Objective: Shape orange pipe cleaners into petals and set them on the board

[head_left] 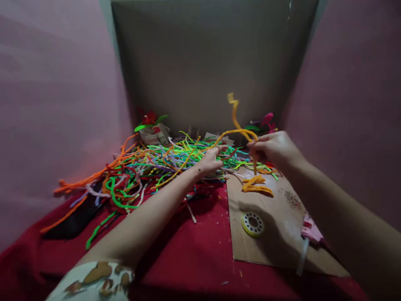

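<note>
The single view looks out from the person's own head, above the near side of the bench (194, 251), facing forward and tilted down across it. It is wide: the forearms (153, 217) reach in from lower left and lower right, putting the left hand (210, 162) and right hand (274, 148) at middle depth. The pipe-cleaner heap (175, 156) lies mostly left of centre; a grey back panel (213, 62) fills the upper middle, between pink side walls (53, 92).

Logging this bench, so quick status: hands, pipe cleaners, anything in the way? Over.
Right hand pinching orange pipe cleaners, held up. Left hand at multicolored pipe-cleaner pile, grip unclear. Pink glue gun on cardboard, clear of both hands.
</note>
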The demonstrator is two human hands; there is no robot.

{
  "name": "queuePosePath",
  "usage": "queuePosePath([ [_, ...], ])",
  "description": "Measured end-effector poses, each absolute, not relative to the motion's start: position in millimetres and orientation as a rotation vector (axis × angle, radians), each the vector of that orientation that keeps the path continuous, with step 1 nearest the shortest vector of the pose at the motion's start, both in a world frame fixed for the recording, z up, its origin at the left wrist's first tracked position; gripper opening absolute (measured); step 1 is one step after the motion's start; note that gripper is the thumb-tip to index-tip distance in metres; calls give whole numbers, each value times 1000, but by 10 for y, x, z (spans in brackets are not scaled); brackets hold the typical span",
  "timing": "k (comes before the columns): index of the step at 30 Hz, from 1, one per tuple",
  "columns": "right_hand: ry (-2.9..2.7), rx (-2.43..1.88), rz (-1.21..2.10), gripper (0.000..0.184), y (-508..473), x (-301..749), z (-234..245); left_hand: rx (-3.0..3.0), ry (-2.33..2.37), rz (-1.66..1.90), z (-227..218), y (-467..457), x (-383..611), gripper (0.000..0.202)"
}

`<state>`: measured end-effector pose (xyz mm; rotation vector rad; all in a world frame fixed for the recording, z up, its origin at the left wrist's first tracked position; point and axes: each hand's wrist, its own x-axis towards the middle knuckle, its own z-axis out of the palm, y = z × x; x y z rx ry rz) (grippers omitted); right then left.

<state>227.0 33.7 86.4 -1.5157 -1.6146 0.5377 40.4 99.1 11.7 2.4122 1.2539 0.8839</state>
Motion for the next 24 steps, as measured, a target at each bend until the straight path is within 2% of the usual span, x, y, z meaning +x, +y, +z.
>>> queuePosePath([
  [2, -1667, -1474, 669, 18, 313, 2098, 637, 2289, 1055, 929, 172, 798, 293, 58],
  [5, -1714, -1443, 961, 22, 268, 1904, 355, 1656, 682, 1101, 188, 555, 101, 53],
  [7, -1758, -1445, 1005, 24, 229, 1812, 220, 1322, 641, 1182, 190, 445, -19, 46],
  [10, -1864, -1427, 1031, 25, 180, 1725, 83, 1154, 732, 1303, 218, 356, -162, 29],
  [12, -1941, -1410, 1016, 26, 164, 1699, 11, 1150, 787, 1380, 252, 339, -240, 20],
  [15, -2056, -1394, 956, 27, 157, 1696, -98, 1133, 862, 1469, 270, 361, -351, 17],
  [19, -2184, -1404, 825, 29, 141, 1715, -224, 1150, 1076, 1460, 131, 433, -493, 17],
  [24, -2180, -1447, 456, 23, 109, 1747, -269, 1201, 1331, 1288, -45, 455, -631, 28],
])
